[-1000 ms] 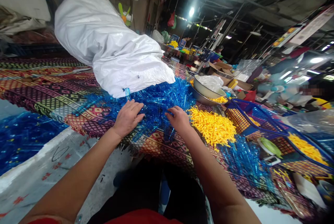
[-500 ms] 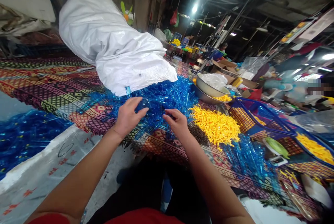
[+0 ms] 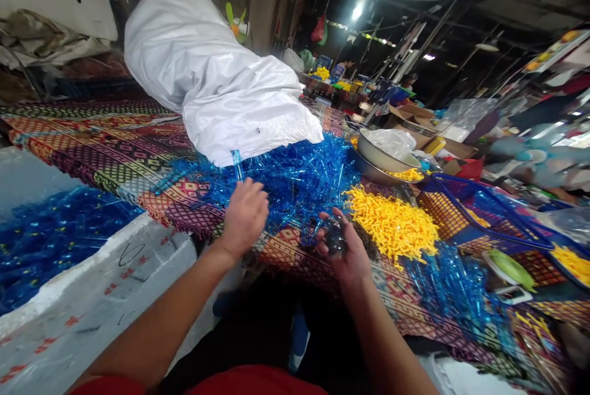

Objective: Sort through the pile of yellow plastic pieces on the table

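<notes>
My left hand (image 3: 247,214) is over the near edge of a heap of clear blue plastic pieces (image 3: 295,177), back of the hand up, fingers curled together. Whatever its fingertips hold is hidden. Just beyond the knuckles a blue plastic piece (image 3: 237,166) stands up against the white sack; I cannot tell whether the hand touches it. My right hand (image 3: 346,247) is turned palm up at the heap's right front, fingers curled around a dark, glassy rounded thing (image 3: 335,239). Beside this hand lie a pile of small dark bits (image 3: 367,241) and a heap of yellow plastic pieces (image 3: 394,223).
A big white sack (image 3: 221,82) lies behind the blue heap on a patterned mat (image 3: 152,180). At right are metal bowls (image 3: 382,152), blue baskets (image 3: 483,211), a green-topped scale (image 3: 509,272) and more blue pieces (image 3: 454,284). A foam-edged bin (image 3: 124,229) with blue pieces stands at left.
My right hand has turned palm up and drawn right and nearer, now with the dark rounded thing. My left hand has curled its fingers and moved slightly right. The view has shifted a little.
</notes>
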{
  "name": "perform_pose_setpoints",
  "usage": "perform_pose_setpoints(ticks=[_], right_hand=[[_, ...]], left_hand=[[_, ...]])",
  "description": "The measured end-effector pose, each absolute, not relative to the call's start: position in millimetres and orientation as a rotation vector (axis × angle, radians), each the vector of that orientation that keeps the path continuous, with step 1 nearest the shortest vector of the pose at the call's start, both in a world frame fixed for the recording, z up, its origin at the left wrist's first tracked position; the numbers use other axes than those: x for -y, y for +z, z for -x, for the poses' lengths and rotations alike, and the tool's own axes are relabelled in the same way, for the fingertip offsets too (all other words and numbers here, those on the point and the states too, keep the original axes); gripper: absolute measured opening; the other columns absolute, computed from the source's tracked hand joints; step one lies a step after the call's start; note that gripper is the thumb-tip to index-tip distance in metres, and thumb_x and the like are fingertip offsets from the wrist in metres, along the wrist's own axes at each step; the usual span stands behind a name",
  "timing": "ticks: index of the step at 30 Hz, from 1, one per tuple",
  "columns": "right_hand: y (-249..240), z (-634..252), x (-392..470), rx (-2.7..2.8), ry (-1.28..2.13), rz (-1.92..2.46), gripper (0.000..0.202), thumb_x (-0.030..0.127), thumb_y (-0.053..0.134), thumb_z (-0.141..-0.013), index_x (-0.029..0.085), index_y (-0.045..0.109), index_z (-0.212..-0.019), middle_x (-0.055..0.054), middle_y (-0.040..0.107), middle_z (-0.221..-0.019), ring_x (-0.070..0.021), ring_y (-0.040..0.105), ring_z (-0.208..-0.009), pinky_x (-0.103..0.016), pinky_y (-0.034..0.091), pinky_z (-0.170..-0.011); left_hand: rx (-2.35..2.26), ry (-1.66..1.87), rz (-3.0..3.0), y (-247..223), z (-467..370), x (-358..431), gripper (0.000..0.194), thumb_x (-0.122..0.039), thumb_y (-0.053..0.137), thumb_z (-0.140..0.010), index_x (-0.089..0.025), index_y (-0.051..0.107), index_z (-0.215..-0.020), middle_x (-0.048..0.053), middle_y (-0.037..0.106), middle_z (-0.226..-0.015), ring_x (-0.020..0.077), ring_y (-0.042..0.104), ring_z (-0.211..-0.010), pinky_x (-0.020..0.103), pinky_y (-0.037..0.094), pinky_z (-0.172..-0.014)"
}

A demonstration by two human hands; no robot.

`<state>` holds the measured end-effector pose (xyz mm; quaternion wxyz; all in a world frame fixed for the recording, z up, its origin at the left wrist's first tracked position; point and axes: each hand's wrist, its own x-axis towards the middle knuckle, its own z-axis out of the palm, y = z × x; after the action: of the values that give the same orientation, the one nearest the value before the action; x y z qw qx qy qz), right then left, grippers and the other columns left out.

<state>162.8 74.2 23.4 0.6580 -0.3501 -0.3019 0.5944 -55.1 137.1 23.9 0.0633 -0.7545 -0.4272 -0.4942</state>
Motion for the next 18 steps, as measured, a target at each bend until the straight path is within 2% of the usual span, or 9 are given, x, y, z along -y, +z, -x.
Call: perform_pose_setpoints(ticks=[3, 7, 9, 13, 18], right_hand=[[19, -170, -77, 0.596, 1.375, 0.779, 0.027, 0.042, 0.056, -0.078, 0.023, 0.057, -0.097, -0.004, 0.062, -0.096, -0.011, 0.057, -0.064, -0.019, 0.039, -0.041], [16, -172, -80, 0.539, 1.379, 0.782, 0.027, 0.042, 0.054, -0.079, 0.022, 0.057, -0.097, -0.004, 0.061, -0.098, -0.0107, 0.057, -0.065, -0.018, 0.039, -0.042], [15, -173, -80, 0.511, 1.381, 0.801, 0.027, 0.041, 0.056, -0.079, 0.022, 0.057, -0.097, -0.004, 0.061, -0.096, -0.0105, 0.057, -0.064, -0.019, 0.039, -0.042], [16, -173, -79, 0.519, 1.381, 0.841, 0.029, 0.042, 0.058, -0.076, 0.021, 0.057, -0.096, -0.004, 0.062, -0.09, -0.0106, 0.056, -0.06, -0.019, 0.039, -0.041], [16, -171, -80, 0.568, 1.368, 0.834, 0.03, 0.042, 0.058, -0.076, 0.02, 0.057, -0.097, -0.004, 0.062, -0.09, -0.0114, 0.056, -0.06, -0.02, 0.039, -0.04]], left_hand=[[1.493, -1.382, 2.147, 30, 71, -152, 0.019, -0.021, 0.044, -0.083, -0.018, 0.063, -0.084, 0.009, 0.058, -0.107, 0.0255, 0.043, -0.117, 0.049, 0.028, -0.101], [1.346, -0.946, 2.423, 43, 60, -158, 0.014, -0.02, 0.051, -0.079, -0.018, 0.065, -0.075, 0.009, 0.049, -0.123, 0.0336, 0.025, -0.128, 0.059, 0.017, -0.101], [1.337, -0.838, 2.458, 43, 51, -160, 0.011, -0.02, 0.054, -0.076, -0.017, 0.065, -0.076, 0.011, 0.045, -0.127, 0.0366, 0.022, -0.128, 0.063, 0.015, -0.099], [1.399, -0.803, 2.413, 37, 43, -166, 0.011, -0.018, 0.054, -0.074, -0.014, 0.064, -0.077, 0.014, 0.044, -0.128, 0.0392, 0.023, -0.127, 0.065, 0.017, -0.096], [1.409, -0.945, 2.37, 32, 46, -172, 0.016, -0.014, 0.047, -0.077, -0.015, 0.063, -0.073, 0.011, 0.05, -0.121, 0.0353, 0.029, -0.126, 0.06, 0.018, -0.099]])
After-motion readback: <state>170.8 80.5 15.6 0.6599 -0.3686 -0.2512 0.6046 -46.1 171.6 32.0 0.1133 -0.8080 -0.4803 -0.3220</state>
